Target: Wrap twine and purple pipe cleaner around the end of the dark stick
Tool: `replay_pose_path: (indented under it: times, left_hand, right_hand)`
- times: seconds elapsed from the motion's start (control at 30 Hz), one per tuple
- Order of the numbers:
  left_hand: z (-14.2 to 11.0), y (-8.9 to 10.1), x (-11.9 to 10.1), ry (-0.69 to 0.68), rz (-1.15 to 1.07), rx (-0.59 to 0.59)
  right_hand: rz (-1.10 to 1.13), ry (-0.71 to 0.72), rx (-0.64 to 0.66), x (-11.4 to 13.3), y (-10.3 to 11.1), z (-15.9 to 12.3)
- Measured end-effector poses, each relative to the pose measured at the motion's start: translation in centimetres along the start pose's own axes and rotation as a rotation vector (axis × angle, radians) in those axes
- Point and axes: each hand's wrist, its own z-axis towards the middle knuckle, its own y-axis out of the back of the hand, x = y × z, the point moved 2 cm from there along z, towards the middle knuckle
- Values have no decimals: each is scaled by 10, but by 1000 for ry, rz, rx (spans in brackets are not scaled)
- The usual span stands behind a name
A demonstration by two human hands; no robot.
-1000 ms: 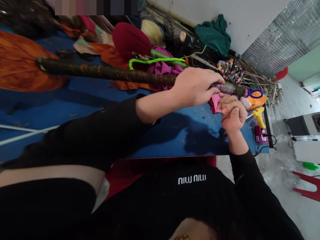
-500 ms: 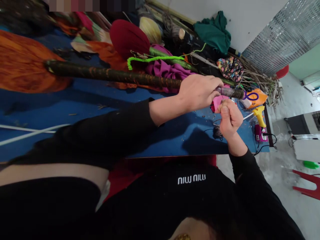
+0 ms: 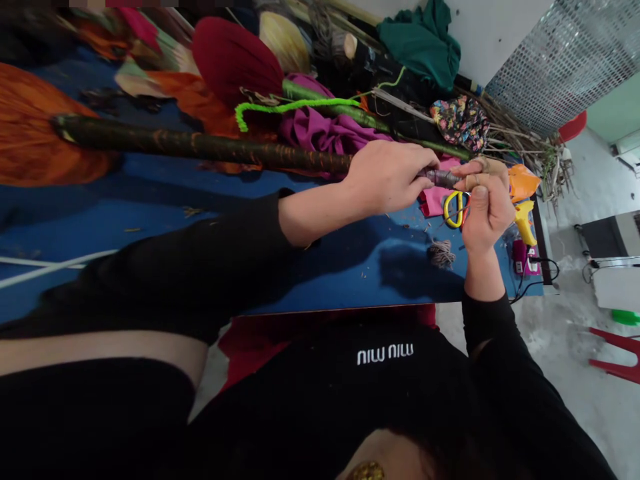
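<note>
Brown stick [image 3: 250, 149] is gripped in left fingers [image 3: 425, 159]. Wrap [image 3: 442, 177] at right fingers [image 3: 491, 184], curled, hold unclear; winding seemingly underway, tension likely needed next.

Blue table [image 3: 325, 277] across the middle, under soft light with dim shadows. At far right, a white wall [image 3: 483, 37], a glittering silver sheet [image 3: 560, 60] and a pale green wall [image 3: 617, 110]. On the right, grey floor [image 3: 555, 333], a white box [image 3: 617, 285] and red seat legs [image 3: 613, 339].
</note>
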Motion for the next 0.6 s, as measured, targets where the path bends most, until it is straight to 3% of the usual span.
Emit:
replay_pose_path:
  times: [0.3,0.5,0.6]
  left_hand:
    - [-4,-12,-2,-62,75,-41]
    - [-9,-17,-15,-111,275,22]
    - [-9,-24,-14,-185,362,-6]
  right_hand:
    - [25,-3,84,-6,-3,8]
    - [-16,31,96,-2,-4,13]
    - [-4,38,109,-4,-4,13]
